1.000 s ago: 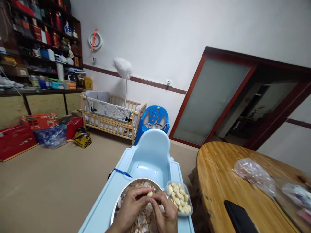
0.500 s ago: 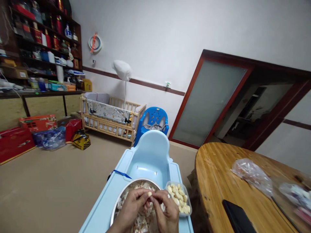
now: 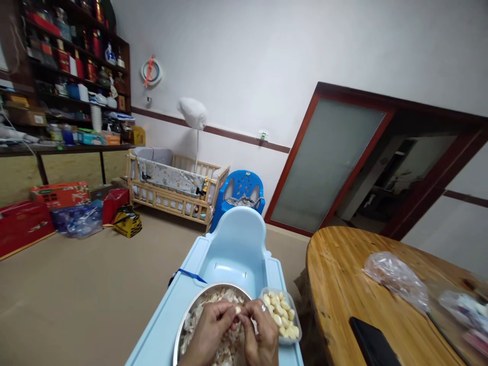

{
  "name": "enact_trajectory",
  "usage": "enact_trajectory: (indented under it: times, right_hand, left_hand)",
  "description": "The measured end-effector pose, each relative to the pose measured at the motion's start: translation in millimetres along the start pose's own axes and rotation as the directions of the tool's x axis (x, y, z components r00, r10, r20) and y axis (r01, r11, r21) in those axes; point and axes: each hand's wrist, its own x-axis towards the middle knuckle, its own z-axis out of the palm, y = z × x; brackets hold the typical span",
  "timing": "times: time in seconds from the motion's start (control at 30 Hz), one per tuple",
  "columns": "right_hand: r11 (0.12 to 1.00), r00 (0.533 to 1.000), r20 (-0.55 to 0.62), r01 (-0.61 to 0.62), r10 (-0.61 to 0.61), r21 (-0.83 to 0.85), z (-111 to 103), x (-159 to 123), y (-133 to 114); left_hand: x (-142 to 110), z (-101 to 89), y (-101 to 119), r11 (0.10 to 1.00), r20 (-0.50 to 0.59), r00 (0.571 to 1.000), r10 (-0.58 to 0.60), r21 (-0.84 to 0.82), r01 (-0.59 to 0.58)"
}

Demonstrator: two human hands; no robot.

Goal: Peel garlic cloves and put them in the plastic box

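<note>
A garlic clove (image 3: 238,309) is pinched between the fingertips of both hands, over a steel bowl (image 3: 182,325) full of papery garlic skins (image 3: 194,311). My left hand (image 3: 210,329) is closed, thumb and forefinger on the clove's left side. From the other side my right hand (image 3: 260,333), wearing a ring, has its fingers closed on the clove too. Just right of that hand stands a clear plastic container (image 3: 298,333) holding many peeled garlic cloves (image 3: 282,312). Bowl and container both rest on the tray of a light blue child's high chair (image 3: 163,310).
At right is a wooden table (image 3: 331,284) with a black phone (image 3: 373,341) and a crumpled plastic bag (image 3: 396,277). Beyond the high chair are a blue plastic chair (image 3: 244,184) and a wooden crib (image 3: 171,201). Red bags and boxes (image 3: 25,226) lie on the floor at left.
My two hands stay together at the clove, with small finger shifts and a slight move to the right. The whole view has dropped a little in the frame.
</note>
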Motion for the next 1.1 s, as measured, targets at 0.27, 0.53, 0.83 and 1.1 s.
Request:
enact_trajectory:
  times: [0.27,0.53,0.83,1.1]
  right_hand:
    - [0.998,0.999,-0.042,-0.007,0.010,0.068,17,-10,5]
    - [0.985,0.983,-0.149,-0.081,0.104,0.151,25,-14,9]
    - [0.963,0.970,-0.164,-0.141,0.181,0.229,20,-6,8]
    - [0.972,0.972,-0.196,-0.086,0.130,0.217,15,-5,6]
  left_hand:
    - [4,8.1,-1,0.914,-0.041,0.992,-0.118,-0.394,0.092]
    - [8,0.9,-8,0.859,-0.072,0.980,-0.184,-0.496,0.125]
    - [4,-1.2,-1,0.971,0.004,0.998,-0.070,-0.230,0.069]
    - [4,-1.7,1,0.989,-0.023,0.999,-0.040,-0.143,0.036]
